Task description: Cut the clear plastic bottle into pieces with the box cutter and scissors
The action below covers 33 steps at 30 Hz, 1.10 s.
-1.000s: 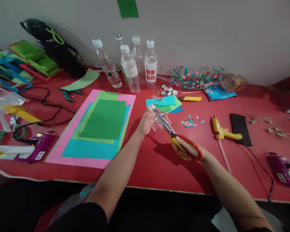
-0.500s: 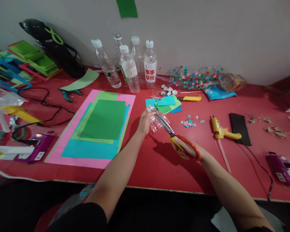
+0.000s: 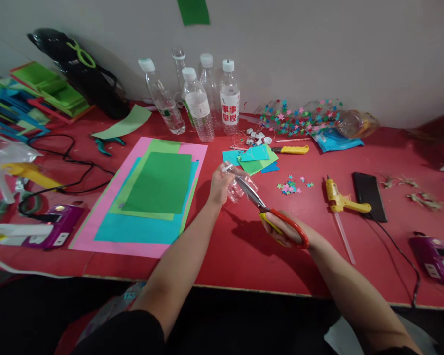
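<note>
A clear piece of plastic bottle (image 3: pixel 238 190) is gripped by my left hand (image 3: pixel 219 185), whose fingers wrap round its left side. My right hand (image 3: pixel 284 228) has its fingers through the handles of red and yellow scissors (image 3: pixel 255 197). The metal blades point up and to the left and lie against the clear plastic; exactly how they meet it is too small to tell. Just behind are cyan and green paper pieces (image 3: pixel 257 160). To the right of the plastic lie small coloured stars (image 3: pixel 289 187).
Stacked coloured sheets (image 3: pixel 157 185) lie left of my hands. Several clear bottles (image 3: pixel 199 113) stand by the wall. A yellow cutter (image 3: pixel 295 150) is at the back. On the right are a yellow glue gun (image 3: pixel 340 197), a black phone (image 3: pixel 369 196) and a cable.
The clear plastic piece and my left hand have shifted slightly left. The scissors' tips have moved slightly left with the plastic, and my right hand still holds the handles.
</note>
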Available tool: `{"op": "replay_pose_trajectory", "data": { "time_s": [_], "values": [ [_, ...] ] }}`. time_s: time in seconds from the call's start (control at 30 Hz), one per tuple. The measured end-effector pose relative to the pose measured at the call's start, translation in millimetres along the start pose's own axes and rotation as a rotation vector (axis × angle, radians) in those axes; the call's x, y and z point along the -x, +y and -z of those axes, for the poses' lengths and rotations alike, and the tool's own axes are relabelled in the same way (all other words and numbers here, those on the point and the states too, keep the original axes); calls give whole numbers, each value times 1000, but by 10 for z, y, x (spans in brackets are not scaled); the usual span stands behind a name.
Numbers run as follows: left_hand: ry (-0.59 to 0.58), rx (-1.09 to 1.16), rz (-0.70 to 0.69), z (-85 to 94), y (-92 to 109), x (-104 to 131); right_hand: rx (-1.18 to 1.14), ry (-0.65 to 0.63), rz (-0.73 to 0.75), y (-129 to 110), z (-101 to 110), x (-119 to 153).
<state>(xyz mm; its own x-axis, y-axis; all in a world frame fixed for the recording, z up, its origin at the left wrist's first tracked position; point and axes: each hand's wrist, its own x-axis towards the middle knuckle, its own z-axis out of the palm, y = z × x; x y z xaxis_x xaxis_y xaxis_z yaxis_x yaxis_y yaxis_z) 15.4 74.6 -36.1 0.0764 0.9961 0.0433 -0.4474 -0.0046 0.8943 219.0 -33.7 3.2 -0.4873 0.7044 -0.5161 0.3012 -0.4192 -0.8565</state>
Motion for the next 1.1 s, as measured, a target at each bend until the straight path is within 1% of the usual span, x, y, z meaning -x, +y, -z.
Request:
{"op": "replay_pose_trajectory", "data": {
  "time_s": [0.2,0.43,0.5,0.67,0.87,1.0,1.1],
  "values": [
    [15,-19,-4,-43,27,-6,-32,39,10,-9,-15,-4],
    [2,-8,-24,-20,-28,-15,-16,71,95,61,-43,-52],
    [11,-20,-32,-20,-14,-11,-3,89,90,70,-52,-55],
    [-30,14,-18,-52,70,8,48,155,-7,-12,-98,-38],
    [-60,17,2,-55,150,12,71,150,11,-71,-108,-17],
    [-127,1,-36,-14,147,1,54,154,-6,-50,-90,-21],
    [-151,-9,-27,-5,134,2,57,142,11,-44,-89,-24]
  ]
}}
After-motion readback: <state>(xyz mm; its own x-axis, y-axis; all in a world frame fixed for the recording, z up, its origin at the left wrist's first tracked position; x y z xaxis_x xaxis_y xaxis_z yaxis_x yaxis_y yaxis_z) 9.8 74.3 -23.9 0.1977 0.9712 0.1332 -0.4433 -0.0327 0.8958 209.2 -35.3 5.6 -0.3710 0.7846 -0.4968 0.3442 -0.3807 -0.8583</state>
